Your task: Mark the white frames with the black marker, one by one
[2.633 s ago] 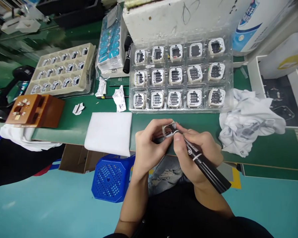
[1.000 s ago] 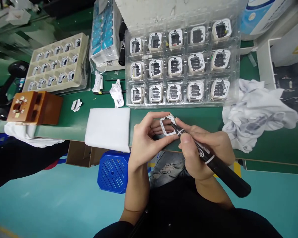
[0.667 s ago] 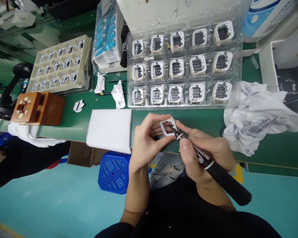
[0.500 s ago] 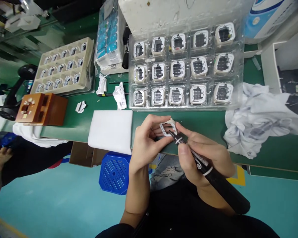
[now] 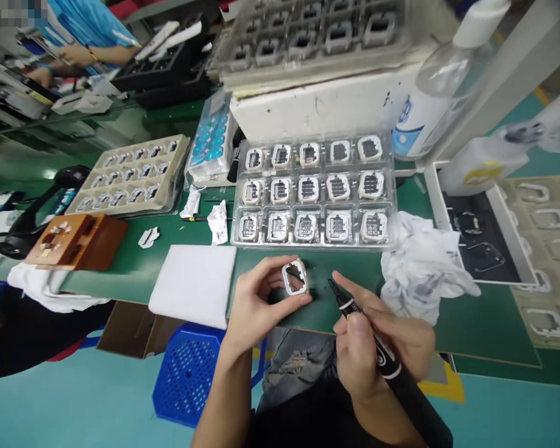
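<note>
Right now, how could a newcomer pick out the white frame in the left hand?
Find the clear plastic tray of square pieces on the green table. On its near side, the left hand holds a white frame. Unlike the pieces in that tray, whose middles look dark and filled, it is held up in a hand and has an open middle.

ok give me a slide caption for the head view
Left hand holding a white frame, right hand holding a black marker apart from it, before a clear plastic tray.
</note>
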Demonstrator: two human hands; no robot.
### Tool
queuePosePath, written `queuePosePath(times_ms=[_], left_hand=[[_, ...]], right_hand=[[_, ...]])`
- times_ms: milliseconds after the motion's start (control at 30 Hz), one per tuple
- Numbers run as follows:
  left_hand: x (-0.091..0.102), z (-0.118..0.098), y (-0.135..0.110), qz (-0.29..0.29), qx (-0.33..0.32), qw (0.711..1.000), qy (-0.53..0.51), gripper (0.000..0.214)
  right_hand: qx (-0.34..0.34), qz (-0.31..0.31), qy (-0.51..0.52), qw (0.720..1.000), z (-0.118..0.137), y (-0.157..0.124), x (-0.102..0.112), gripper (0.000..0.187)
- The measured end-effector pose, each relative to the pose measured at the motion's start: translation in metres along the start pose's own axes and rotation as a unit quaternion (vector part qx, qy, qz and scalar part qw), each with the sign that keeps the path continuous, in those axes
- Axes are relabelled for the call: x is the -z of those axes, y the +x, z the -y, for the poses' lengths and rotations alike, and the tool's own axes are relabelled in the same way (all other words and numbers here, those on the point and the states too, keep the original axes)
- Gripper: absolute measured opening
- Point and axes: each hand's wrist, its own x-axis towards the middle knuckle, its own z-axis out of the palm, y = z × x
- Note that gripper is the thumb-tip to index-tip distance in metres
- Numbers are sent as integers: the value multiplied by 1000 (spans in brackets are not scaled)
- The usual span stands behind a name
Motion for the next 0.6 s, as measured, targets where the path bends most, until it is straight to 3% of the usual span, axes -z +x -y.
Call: queuePosePath(times_ms=[100,167,333,400,467,600], left_hand=[[4,-17,17,-5,-86,993,84,52],[5,-32,46,-11,-159,977,141,52],[-20,-54,174,4,-280,918,281,57],[-38,-55,220,12,-280,888,365,52],[-52,-56,246,38,-240,860,449,50],[-64,-65,251,73,-206,827,518,60]], right_hand=[[2,-72,15,997,-5,4,9,31],[-17,-112,33,993,-5,8,12,23],[-50,-127,96,986,-5,11,6,20],[-50,-130,92,986,-8,11,3,24],[-62,-132,83,986,-9,11,3,27],[-77,-134,88,984,-12,11,6,28]])
